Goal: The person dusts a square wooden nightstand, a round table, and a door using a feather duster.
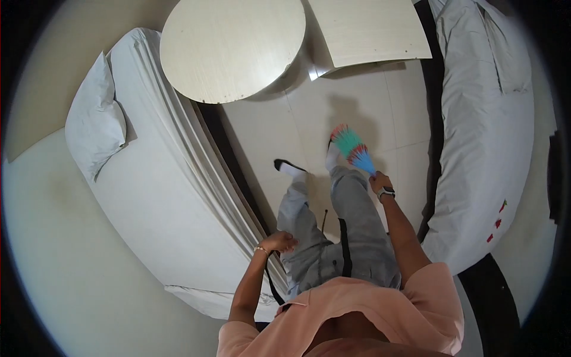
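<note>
My right hand (380, 182), with a watch on its wrist, is closed around the handle end of a duster (352, 147). The duster's head is banded red, green and blue and points forward over the floor, just above my right foot. My left hand (280, 242) hangs by my left thigh with its fingers curled in, a bracelet at its wrist. A black strap (272, 279) runs down close beside that hand; whether the fingers hold anything is hidden.
A bed with a white sheet (160, 196) and pillow (98, 119) lies to the left. A second white-covered bed (476, 149) is on the right. Ahead stand a round table (232, 47) and a squarish table (372, 30). Tiled floor (256, 134) lies between the beds.
</note>
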